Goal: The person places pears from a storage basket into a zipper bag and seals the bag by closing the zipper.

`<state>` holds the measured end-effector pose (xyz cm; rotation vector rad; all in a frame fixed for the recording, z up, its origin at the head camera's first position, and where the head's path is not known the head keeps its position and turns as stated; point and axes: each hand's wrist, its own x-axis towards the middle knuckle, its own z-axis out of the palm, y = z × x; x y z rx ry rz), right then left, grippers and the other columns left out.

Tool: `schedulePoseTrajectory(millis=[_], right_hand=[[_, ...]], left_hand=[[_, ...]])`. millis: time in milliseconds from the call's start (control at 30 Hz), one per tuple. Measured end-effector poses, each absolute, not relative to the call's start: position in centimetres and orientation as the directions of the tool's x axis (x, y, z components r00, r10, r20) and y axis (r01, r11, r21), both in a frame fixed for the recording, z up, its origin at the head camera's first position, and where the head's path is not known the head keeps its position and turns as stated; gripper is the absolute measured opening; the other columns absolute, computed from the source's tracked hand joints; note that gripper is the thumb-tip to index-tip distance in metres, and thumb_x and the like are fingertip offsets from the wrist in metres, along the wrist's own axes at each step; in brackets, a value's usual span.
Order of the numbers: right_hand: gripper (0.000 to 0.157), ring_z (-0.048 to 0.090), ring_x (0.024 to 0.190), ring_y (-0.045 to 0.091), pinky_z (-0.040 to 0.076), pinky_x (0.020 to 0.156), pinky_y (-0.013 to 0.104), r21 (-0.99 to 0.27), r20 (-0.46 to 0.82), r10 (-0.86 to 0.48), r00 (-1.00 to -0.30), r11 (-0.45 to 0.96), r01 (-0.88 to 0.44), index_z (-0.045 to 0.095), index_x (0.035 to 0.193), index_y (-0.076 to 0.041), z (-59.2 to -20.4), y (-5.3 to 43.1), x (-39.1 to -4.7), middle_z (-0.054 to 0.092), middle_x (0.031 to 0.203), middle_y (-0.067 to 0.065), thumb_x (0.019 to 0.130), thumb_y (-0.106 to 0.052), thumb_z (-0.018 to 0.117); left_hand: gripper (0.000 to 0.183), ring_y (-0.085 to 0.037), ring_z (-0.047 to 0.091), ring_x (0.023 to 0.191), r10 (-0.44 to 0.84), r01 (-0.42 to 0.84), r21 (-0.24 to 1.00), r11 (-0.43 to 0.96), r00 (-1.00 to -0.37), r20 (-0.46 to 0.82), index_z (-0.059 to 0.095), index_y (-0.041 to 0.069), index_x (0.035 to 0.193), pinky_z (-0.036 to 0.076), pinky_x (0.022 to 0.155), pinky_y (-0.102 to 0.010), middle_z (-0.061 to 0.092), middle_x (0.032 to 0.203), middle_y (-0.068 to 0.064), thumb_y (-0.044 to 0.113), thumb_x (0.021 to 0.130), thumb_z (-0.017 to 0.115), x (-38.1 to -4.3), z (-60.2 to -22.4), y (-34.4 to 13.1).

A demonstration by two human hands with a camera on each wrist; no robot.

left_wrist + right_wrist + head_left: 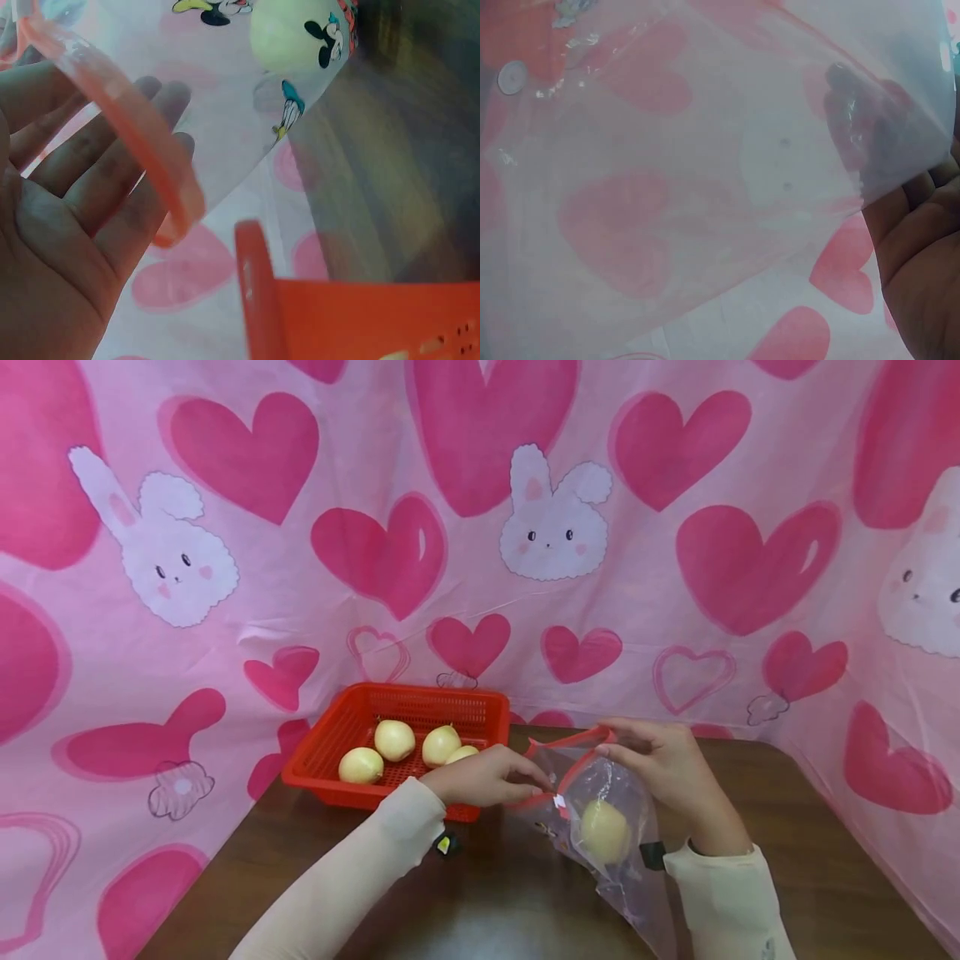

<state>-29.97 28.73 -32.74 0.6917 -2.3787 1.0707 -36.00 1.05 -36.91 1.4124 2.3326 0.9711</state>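
One fruit [604, 832] in clear bag [637, 885]; left hand [487, 777], right hand [675, 768] pinch red rim [577, 768]. Slack grip could spill it.

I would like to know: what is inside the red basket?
Inside the red basket, four pale yellow, round fruits can be seen. The left hand partly covers one; anything else behind that hand cannot be seen.

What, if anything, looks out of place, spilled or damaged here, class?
Nothing stands out. Pears sit inside the red basket, another pear lies inside the clear zip bag, and no spill or tear shows. The bag's mouth is bent, but the left hand and right hand hold it.
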Motion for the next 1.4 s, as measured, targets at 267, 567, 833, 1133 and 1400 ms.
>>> schedulePoseTrajectory(millis=[267,567,833,1133,1400], right_hand=[[0.038,0.068,0.08,0.002,0.05,0.07,0.012,-0.511,0.64,-0.251,-0.726,0.567,-0.646,0.073,0.112,-0.005,-32.6,28.4,-30.1,0.074,0.091,0.005,0.075,-0.004,0.083],[0.039,0.068,0.082,0.003,0.051,0.071,0.013,-0.519,0.637,-0.279,-0.719,0.534,-0.667,0.072,0.113,-0.003,-32.7,28.1,-30.2,0.073,0.093,0.006,0.075,-0.005,0.083],[0.041,0.069,0.08,0.008,0.051,0.071,0.013,-0.504,0.64,-0.273,-0.718,0.557,-0.66,0.073,0.114,-0.006,-32.6,28.3,-29.9,0.073,0.092,0.003,0.075,-0.007,0.083],[0.042,0.069,0.083,0.009,0.052,0.071,0.015,-0.507,0.629,-0.265,-0.731,0.573,-0.644,0.072,0.115,-0.006,-32.6,28.3,-29.8,0.073,0.095,0.005,0.075,-0.006,0.083],[0.042,0.069,0.084,0.009,0.052,0.071,0.015,-0.514,0.629,-0.28,-0.726,0.551,-0.658,0.072,0.116,-0.007,-32.6,28.0,-29.8,0.073,0.098,0.005,0.075,-0.007,0.083]], left_hand=[[0.028,-0.006,0.06,0.076,0.837,0.729,0.589,0.349,-0.525,0.153,0.069,0.022,0.121,0.053,0.072,-0.022,0.067,0.098,0.02,0.029,0.094,0.067,-36.5,-36.6,-1.0],[0.029,-0.005,0.061,0.075,0.797,0.695,0.58,0.424,-0.591,0.126,0.07,0.018,0.12,0.053,0.073,-0.022,0.068,0.094,0.015,0.029,0.093,0.067,-36.6,-36.4,-2.8],[0.029,-0.009,0.063,0.083,0.775,0.689,0.554,0.467,-0.621,0.12,0.07,0.021,0.121,0.053,0.074,-0.022,0.069,0.1,0.015,0.027,0.092,0.069,-37.2,-35.9,-3.7],[0.033,-0.002,0.061,0.093,0.754,0.686,0.45,0.572,-0.655,0.039,0.069,0.026,0.122,0.052,0.082,-0.023,0.069,0.107,0.012,0.033,0.09,0.07,-39.1,-35.8,-4.6],[0.036,-0.008,0.061,0.099,0.7,0.615,0.415,0.67,-0.71,-0.077,0.066,0.025,0.127,0.053,0.084,-0.03,0.067,0.116,0.008,0.029,0.091,0.069,-40.9,-36.9,-5.8]])
